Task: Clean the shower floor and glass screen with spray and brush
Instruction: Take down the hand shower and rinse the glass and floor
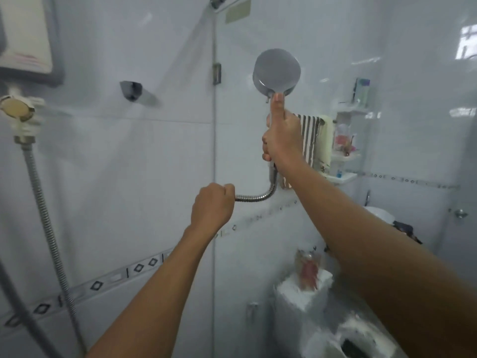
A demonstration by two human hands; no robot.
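Observation:
A round chrome shower head [277, 71] is held up high, its back toward me and its face toward the glass screen [258, 140]. My right hand [281, 136] grips its handle, thumb stretched up along the neck. Lower left, my left hand [212, 206] grips the metal hose [255, 197], which curves from the fist up to the handle. No spray bottle or brush is in view. The shower floor is out of view.
A water heater [28, 40] and valve [16, 108] with a second hose stretch [42, 208] hang on the left wall, beside an empty holder [131, 90]. Behind the glass are a striped towel [313, 140], corner shelves [346, 156] and a toilet tank [304, 301].

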